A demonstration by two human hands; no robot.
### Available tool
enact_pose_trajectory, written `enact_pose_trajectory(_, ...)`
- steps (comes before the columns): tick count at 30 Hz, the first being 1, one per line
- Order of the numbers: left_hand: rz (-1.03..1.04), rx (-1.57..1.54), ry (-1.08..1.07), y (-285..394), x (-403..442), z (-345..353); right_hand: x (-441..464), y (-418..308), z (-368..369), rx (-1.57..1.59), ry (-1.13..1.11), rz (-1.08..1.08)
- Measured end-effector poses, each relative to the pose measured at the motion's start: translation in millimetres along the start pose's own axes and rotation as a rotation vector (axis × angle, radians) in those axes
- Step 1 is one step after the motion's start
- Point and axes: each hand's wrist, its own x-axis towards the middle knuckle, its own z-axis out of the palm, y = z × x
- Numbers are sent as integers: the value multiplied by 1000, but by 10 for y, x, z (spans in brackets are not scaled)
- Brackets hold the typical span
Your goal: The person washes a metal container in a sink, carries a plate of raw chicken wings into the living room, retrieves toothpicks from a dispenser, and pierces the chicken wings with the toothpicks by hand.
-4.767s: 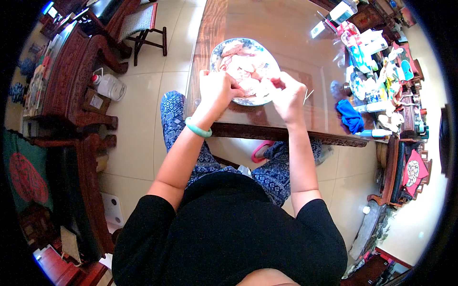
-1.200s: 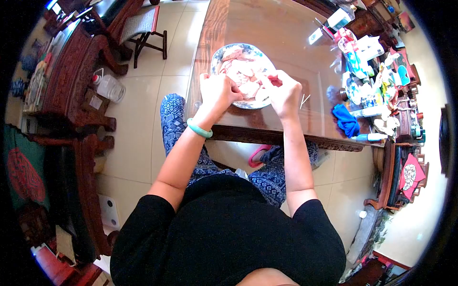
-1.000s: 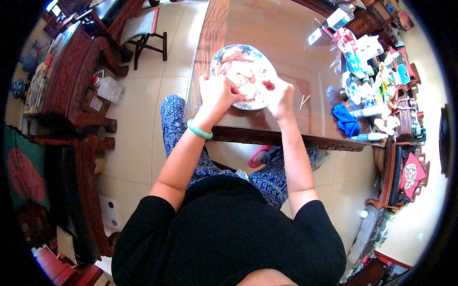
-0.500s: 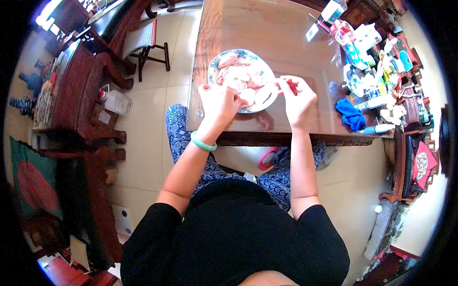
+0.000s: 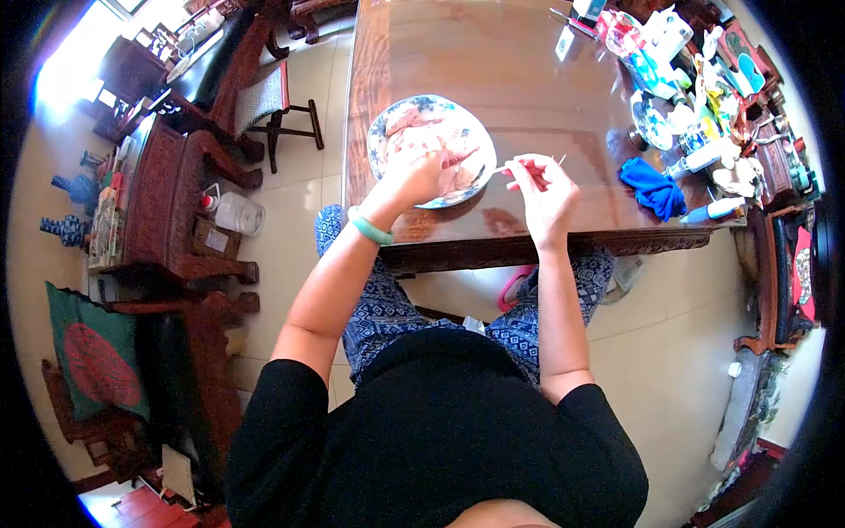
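A round plate with a blue-and-white rim (image 5: 377, 141) holds several pieces of pale pink raw meat (image 5: 431, 132). My left hand (image 5: 414, 182), with a green bangle (image 5: 372, 232) at the wrist, reaches over the plate's near side. Its fingers are curled down at the meat, and what they grip is hidden. Just right of the plate, my right hand (image 5: 547, 192) is raised above the table, thumb and finger pinching a thin stick (image 5: 501, 169). The stick's light tip points left toward the plate rim.
The plate stands near the left front corner of a glossy wooden table (image 5: 475, 53). A blue cloth (image 5: 652, 188) and a crowd of bags, bottles and dishes fill the right side. A low stool (image 5: 264, 99) stands on the floor to the left.
My left hand has moved down and in over the meat, its fingers now less visible. My right hand still pinches the stick beside the plate. The view has shifted slightly.
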Motion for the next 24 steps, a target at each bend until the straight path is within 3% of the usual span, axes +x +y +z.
enact_pose_trajectory(6, -38, -14, -119, 82, 60, -110, 9, 7, -12, 108, 12, 22)
enact_pose_trajectory(8, 73, -183, 180, 66, 37, -80, 6, 20, -14, 143, 19, 31)
enact_pose_trajectory(9, 78, -180, 178, 43, 40, -91, 10, 32, -22, 115, -7, 28)
enact_pose_trajectory(11, -113, -356, 32, 41, 27, -216, 19, 29, -22, 86, -29, 27)
enact_pose_trajectory(12, -113, -355, 31, 14, 4, -228, 30, 7, -12, 68, -50, 23)
enact_pose_trajectory(16, -249, -516, 189, -86, -163, -266, 64, -74, 61, 8, -96, -19)
enact_pose_trajectory(18, -490, -893, 85, -83, -257, -260, 84, -60, 104, -15, -107, -43)
enact_pose_trajectory(23, -452, -581, 196, 12, -503, -81, 91, -1, 264, -122, -105, -41)
enact_pose_trajectory(24, -453, -482, 224, 96, -527, -135, 83, -19, 308, -262, -138, -96)
